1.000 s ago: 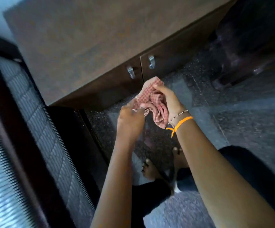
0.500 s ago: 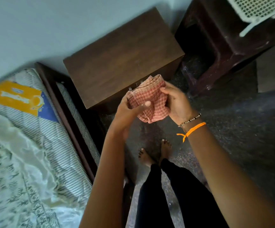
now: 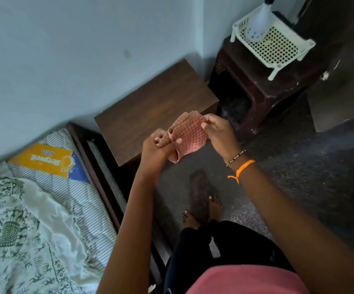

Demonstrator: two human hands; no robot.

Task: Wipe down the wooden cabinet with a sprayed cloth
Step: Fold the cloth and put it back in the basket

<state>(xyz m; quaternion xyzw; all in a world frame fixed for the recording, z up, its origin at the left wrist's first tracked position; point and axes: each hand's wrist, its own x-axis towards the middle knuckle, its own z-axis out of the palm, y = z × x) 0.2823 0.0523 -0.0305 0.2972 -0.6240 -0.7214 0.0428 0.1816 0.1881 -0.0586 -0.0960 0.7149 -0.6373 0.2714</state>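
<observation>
Fingers (image 3: 206, 122) pinching cloth (image 3: 187, 136) edges

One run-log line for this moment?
left hand: grips checked cloth | right hand: pinches it | wooden cabinet: untouched

Speckled floor carrying the bedroom furniture

The dark floor (image 3: 299, 166) is bearing the wooden cabinet (image 3: 157, 111), a dark stool (image 3: 263, 88) beside it, and two bare feet (image 3: 201, 211).
</observation>
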